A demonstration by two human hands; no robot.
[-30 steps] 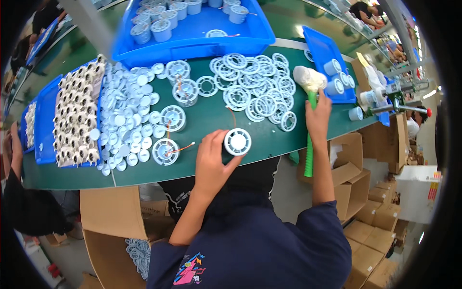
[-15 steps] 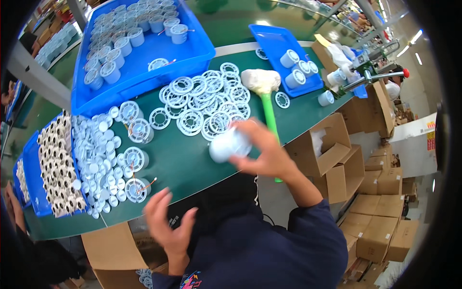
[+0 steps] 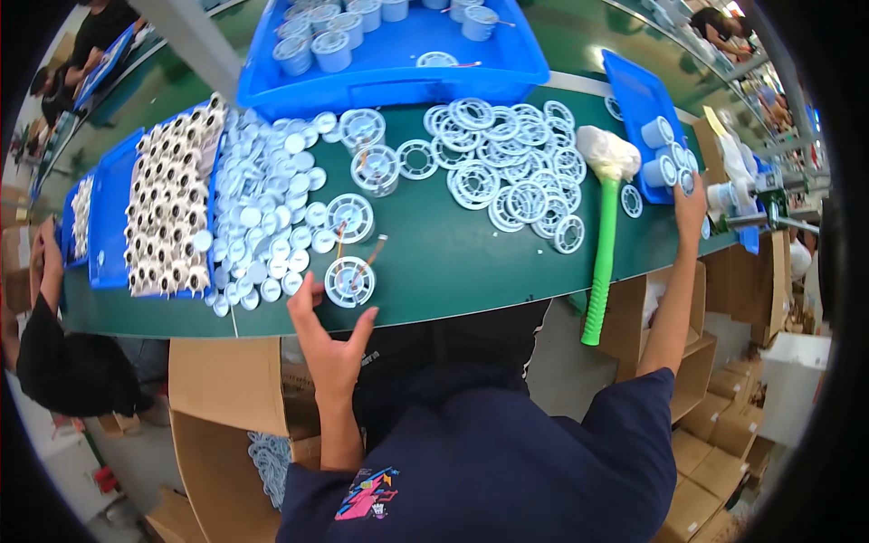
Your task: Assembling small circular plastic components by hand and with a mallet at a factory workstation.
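Pale-blue wired cup (image 3: 349, 284) stands near the tabletop's (image 3: 444, 262) front edge, beside the nearer, spread left hand (image 3: 332, 358); right hand (image 3: 690, 215), well apart, meets the blue tray (image 3: 634, 98), grip unclear.

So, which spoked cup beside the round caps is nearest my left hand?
The cup closest to the near table edge, just beyond your left hand; the others stand farther back.

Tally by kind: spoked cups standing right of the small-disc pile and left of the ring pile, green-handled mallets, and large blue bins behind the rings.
Spoked cups: 4
Green-handled mallet: 1
Large blue bin: 1
Total: 6
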